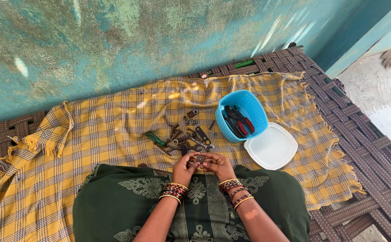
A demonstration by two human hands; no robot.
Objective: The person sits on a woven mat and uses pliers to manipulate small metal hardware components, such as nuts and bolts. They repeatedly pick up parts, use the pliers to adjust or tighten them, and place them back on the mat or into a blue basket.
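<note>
My left hand (185,167) and my right hand (218,165) meet in front of me over my lap. Between their fingertips they hold a small dark metal piece (200,158), a flat square-ish part. Both wrists wear stacks of coloured bangles. Just beyond the hands, on a yellow checked cloth (92,134), lies a scatter of rusty tools and hardware (186,136): spanners, nuts, washers and a green-handled screwdriver (155,139).
A blue plastic basket (253,107) with red- and black-handled pliers stands to the right of the tools. Its white lid (271,147) lies beside it. The cloth covers a woven cot (339,112) set against a teal wall.
</note>
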